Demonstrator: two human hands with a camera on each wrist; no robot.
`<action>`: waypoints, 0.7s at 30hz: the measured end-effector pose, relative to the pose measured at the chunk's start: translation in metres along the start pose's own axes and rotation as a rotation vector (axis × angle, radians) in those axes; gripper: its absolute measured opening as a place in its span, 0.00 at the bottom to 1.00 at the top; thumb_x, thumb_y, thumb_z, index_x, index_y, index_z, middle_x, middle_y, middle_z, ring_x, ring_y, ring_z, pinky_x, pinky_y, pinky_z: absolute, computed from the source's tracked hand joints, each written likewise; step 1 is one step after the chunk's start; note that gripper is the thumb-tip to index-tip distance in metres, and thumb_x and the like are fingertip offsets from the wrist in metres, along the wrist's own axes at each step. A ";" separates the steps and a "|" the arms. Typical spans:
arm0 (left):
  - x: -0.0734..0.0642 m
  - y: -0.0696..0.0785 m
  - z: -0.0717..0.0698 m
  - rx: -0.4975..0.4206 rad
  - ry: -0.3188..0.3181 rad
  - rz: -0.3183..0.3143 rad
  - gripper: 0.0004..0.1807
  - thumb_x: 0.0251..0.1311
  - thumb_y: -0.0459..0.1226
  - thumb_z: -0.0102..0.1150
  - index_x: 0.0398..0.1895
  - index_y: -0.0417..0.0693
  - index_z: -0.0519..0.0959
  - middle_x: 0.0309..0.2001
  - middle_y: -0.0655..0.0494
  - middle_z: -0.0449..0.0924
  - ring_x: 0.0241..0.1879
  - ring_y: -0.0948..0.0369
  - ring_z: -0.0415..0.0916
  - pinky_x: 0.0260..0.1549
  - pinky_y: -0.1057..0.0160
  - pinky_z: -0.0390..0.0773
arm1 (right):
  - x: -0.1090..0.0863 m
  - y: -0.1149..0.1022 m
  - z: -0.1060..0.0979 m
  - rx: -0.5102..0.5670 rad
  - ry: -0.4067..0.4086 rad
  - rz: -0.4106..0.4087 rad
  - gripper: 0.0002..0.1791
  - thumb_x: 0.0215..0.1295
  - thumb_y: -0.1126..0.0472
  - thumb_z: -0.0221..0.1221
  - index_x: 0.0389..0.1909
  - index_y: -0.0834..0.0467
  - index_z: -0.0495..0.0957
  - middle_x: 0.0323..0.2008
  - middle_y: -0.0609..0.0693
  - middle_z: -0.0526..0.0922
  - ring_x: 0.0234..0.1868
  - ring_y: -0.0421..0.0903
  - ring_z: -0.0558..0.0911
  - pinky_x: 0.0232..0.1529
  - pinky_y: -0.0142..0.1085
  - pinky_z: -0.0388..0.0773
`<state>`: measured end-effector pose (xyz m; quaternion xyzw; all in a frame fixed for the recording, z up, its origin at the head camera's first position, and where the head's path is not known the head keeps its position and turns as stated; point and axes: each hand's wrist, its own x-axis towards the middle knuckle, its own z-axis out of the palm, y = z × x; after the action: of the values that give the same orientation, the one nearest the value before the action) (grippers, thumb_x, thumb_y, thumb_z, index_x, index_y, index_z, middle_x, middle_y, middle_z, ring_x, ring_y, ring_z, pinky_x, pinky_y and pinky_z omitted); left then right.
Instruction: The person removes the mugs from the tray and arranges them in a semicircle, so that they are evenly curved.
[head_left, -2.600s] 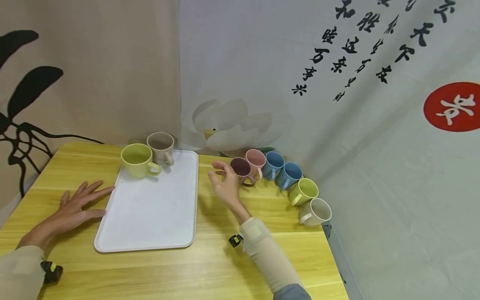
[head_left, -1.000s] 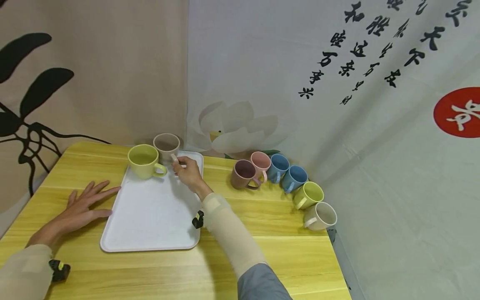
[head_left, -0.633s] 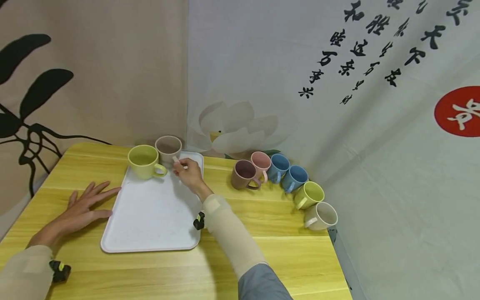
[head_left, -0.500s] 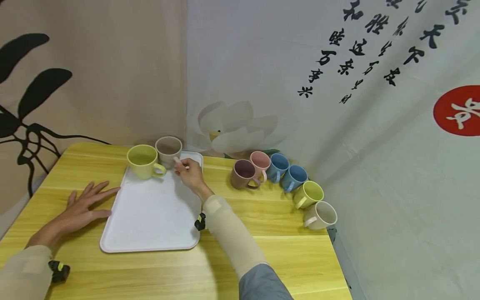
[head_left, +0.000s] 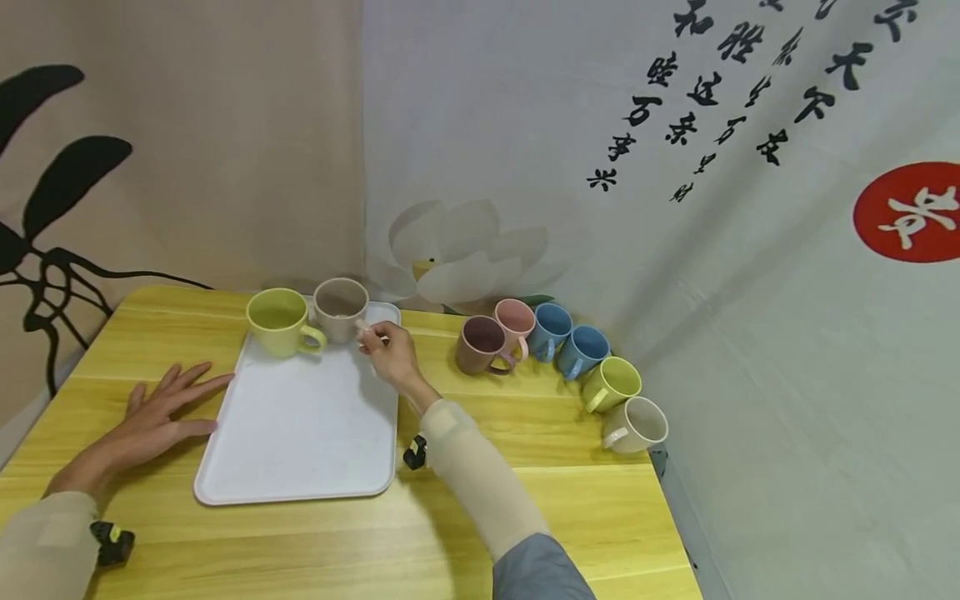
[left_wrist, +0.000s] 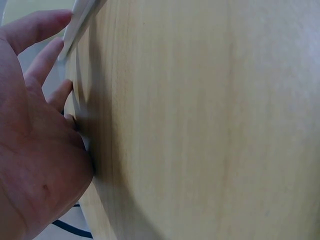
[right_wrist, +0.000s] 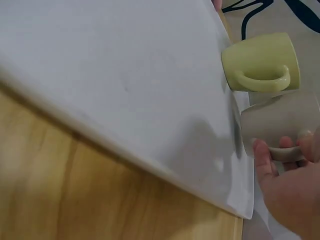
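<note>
My right hand (head_left: 395, 360) pinches the handle of a grey-beige mug (head_left: 341, 312) at the back of a white tray (head_left: 300, 442). In the right wrist view, the fingers (right_wrist: 263, 160) curl round that handle, and the grey-beige mug (right_wrist: 280, 117) stands upright beside a yellow-green mug (right_wrist: 260, 55). Seen from the head, the yellow-green mug (head_left: 277, 321) is at the tray's back left corner, its handle to the right. My left hand (head_left: 153, 421) lies spread on the table, fingertips at the tray's left rim. The left wrist view shows the left hand (left_wrist: 40, 130) with fingers extended towards the tray edge (left_wrist: 80, 22).
Right of the tray, a row of mugs curves along the wooden table's (head_left: 480, 517) back edge: a maroon mug (head_left: 480, 346), a pink mug (head_left: 515, 321), two blue mugs (head_left: 583, 350), another yellow-green mug (head_left: 611, 383) and an off-white mug (head_left: 636, 425). A printed cloth (head_left: 480, 125) hangs behind.
My right hand has come from beside the maroon mug to the grey-beige mug's handle. That mug has since shifted slightly right and forward, away from the yellow-green one. My left hand stays put.
</note>
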<state>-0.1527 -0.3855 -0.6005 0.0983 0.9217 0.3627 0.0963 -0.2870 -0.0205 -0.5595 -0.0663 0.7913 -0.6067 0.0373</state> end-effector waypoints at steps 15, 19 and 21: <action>0.001 0.000 0.000 0.000 -0.003 0.002 0.44 0.80 0.51 0.61 0.91 0.44 0.58 0.91 0.24 0.35 0.87 0.19 0.15 0.75 0.17 0.05 | -0.031 0.008 -0.048 0.053 -0.048 -0.030 0.12 0.88 0.63 0.58 0.51 0.69 0.84 0.49 0.65 0.91 0.51 0.59 0.95 0.60 0.51 0.94; 0.001 0.001 0.000 0.001 -0.003 0.001 0.44 0.80 0.50 0.61 0.91 0.44 0.58 0.91 0.24 0.35 0.87 0.19 0.15 0.75 0.17 0.05 | -0.042 0.009 -0.063 0.095 -0.070 -0.040 0.12 0.88 0.66 0.57 0.52 0.73 0.83 0.51 0.70 0.88 0.53 0.66 0.93 0.61 0.47 0.93; 0.001 0.002 -0.001 0.005 -0.006 0.000 0.44 0.80 0.51 0.61 0.91 0.45 0.58 0.91 0.24 0.35 0.87 0.19 0.15 0.75 0.17 0.05 | -0.048 0.010 -0.070 0.107 -0.080 -0.054 0.12 0.88 0.67 0.56 0.52 0.74 0.82 0.51 0.74 0.88 0.54 0.71 0.92 0.62 0.50 0.93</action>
<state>-0.1540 -0.3842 -0.5989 0.0997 0.9223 0.3602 0.0987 -0.2500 0.0567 -0.5520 -0.1098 0.7535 -0.6458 0.0559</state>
